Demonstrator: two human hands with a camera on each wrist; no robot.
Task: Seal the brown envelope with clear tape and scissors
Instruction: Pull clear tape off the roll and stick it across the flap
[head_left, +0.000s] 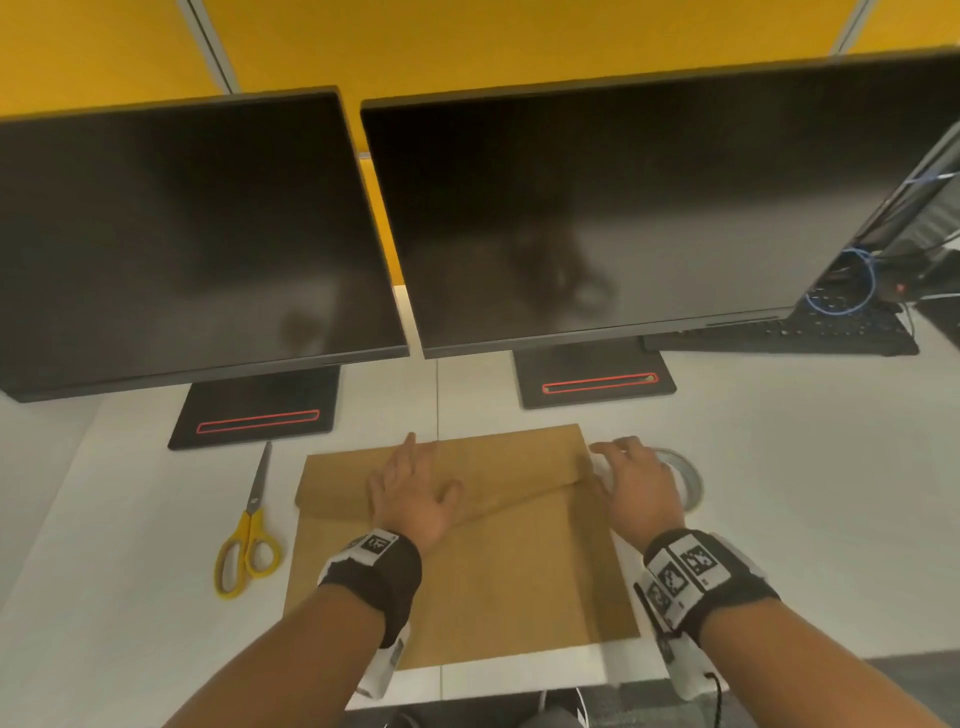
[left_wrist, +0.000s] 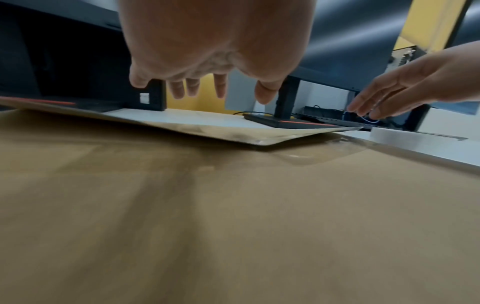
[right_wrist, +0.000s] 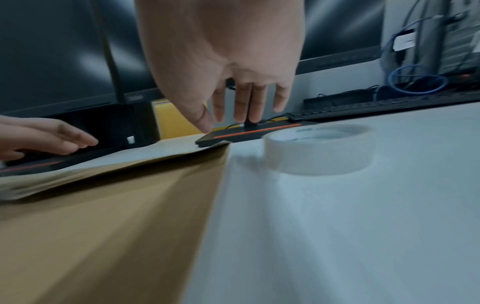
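A brown envelope (head_left: 498, 561) lies flat on the white desk (head_left: 779, 493), its flap (head_left: 498, 467) folded partly over at the far end and lifting at the right. My left hand (head_left: 410, 493) hovers over the flap with straight, spread fingers, holding nothing; the left wrist view shows a gap under its fingers (left_wrist: 179, 90). My right hand (head_left: 631, 480) is open at the flap's right corner, above the roll of clear tape (head_left: 685, 475). In the right wrist view the tape roll (right_wrist: 317, 150) stands on the desk right of the envelope (right_wrist: 103, 226). Yellow-handled scissors (head_left: 252, 530) lie left of the envelope.
Two dark monitors (head_left: 197, 244) (head_left: 623, 218) stand close behind the envelope on black bases (head_left: 254, 410) (head_left: 592, 382). A black keyboard (head_left: 810, 335) and blue cables (head_left: 841, 291) sit at the back right. The desk's front edge (head_left: 519, 686) runs just under my wrists.
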